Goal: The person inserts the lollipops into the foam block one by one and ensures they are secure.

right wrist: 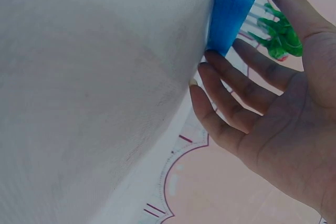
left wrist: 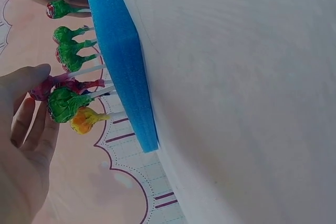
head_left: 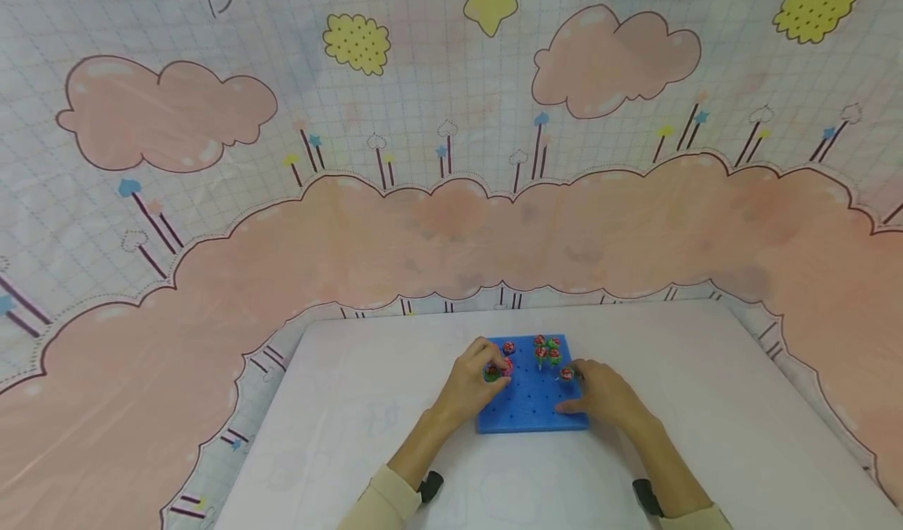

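Note:
A blue foam board (head_left: 532, 404) with small holes lies on the white table, lollipops standing in it on white sticks. At its left side, my left hand (head_left: 466, 381) pinches a pink lollipop (left wrist: 42, 88) by its wrapped head between thumb and fingers; the stick reaches down to the board. Right beside that are a green lollipop (left wrist: 64, 106) and a yellow-orange lollipop (left wrist: 83, 120). My right hand (head_left: 610, 395) rests at the board's right edge, fingers spread and loosely bent, fingertips (right wrist: 212, 55) at its side. One lollipop (head_left: 567, 374) stands near those fingers.
Several green-wrapped lollipops (head_left: 547, 352) stand grouped at the board's far right. Another lollipop (head_left: 509, 347) is at the far left, just beyond my left fingers. White table surface (head_left: 367, 389) surrounds the board, and a patterned cloth (head_left: 451, 232) hangs behind it.

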